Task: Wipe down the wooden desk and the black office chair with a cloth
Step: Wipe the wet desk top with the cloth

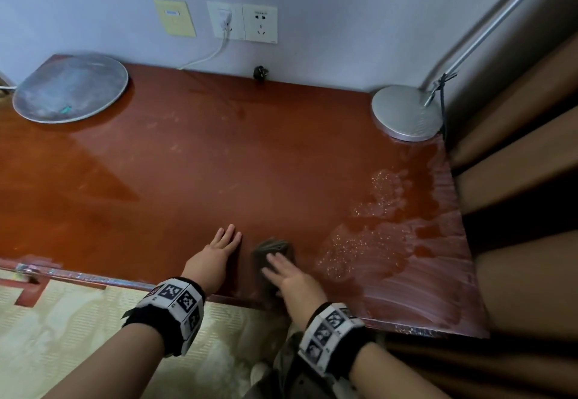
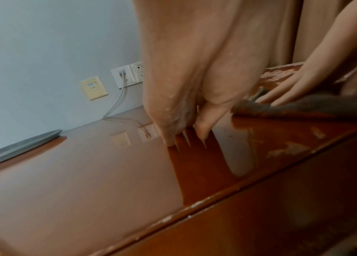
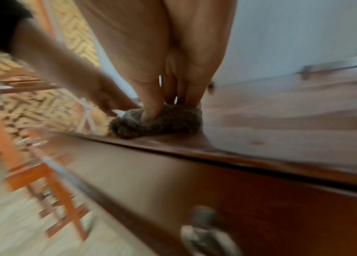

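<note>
The red-brown wooden desk fills the head view. A small grey cloth lies near its front edge, right of centre. My right hand lies on top of the cloth with fingers stretched out, pressing it onto the wood. The right wrist view shows the fingertips pushed into the bunched cloth. My left hand rests flat on the bare desk just left of the cloth, fingers straight, holding nothing; its fingertips touch the glossy top. Wet, soapy streaks cover the desk's right part. No black chair is in view.
A round metal tray sits at the back left, a silver lamp base at the back right corner. Wall sockets with a white cable are behind. Brown curtains hang along the right edge. A drawer knob sits below the desk front.
</note>
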`<state>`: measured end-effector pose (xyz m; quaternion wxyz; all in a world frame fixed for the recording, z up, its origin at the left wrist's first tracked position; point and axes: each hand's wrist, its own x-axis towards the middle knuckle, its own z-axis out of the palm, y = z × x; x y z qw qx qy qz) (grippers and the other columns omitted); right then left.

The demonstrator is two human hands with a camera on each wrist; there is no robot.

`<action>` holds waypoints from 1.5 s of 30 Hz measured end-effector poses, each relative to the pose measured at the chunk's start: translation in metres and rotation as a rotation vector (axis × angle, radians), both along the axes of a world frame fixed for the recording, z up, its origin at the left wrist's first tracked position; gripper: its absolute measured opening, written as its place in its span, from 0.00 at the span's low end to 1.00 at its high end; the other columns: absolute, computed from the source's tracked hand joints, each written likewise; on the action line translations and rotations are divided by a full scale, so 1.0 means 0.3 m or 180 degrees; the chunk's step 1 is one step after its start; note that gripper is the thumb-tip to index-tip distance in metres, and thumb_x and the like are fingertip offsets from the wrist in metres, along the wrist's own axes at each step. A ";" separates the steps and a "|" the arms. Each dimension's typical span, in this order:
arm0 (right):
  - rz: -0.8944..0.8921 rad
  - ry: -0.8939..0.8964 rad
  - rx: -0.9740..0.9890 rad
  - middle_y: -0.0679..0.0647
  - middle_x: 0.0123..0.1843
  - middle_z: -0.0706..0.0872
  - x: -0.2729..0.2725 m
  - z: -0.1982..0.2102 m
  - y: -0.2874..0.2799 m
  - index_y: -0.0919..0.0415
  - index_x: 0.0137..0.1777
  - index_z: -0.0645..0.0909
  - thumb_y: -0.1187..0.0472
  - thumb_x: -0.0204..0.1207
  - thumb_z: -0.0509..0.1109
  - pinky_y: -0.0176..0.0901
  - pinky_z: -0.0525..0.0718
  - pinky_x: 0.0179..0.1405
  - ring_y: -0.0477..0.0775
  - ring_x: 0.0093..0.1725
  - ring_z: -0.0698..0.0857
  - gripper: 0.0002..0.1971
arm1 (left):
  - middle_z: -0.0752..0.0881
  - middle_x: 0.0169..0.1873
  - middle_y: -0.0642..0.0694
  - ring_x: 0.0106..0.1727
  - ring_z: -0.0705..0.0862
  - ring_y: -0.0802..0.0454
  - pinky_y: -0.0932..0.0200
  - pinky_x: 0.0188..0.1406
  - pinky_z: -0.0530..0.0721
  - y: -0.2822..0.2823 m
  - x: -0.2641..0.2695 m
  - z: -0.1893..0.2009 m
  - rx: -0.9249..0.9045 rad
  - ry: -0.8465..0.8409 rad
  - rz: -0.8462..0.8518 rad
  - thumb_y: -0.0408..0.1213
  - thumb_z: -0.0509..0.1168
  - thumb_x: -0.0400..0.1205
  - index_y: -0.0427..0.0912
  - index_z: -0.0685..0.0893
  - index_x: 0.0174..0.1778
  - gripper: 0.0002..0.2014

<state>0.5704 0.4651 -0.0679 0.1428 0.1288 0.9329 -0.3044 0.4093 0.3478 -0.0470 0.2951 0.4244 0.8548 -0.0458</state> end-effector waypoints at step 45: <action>-0.1347 0.0082 0.0268 0.44 0.75 0.36 0.432 -0.013 0.268 0.59 0.80 0.50 0.77 0.81 0.56 0.23 0.38 0.73 0.45 0.81 0.38 0.31 | 0.32 0.82 0.49 0.83 0.38 0.51 0.54 0.78 0.64 0.053 0.036 -0.012 -0.0355 0.0043 -0.0147 0.56 0.64 0.79 0.45 0.36 0.83 0.48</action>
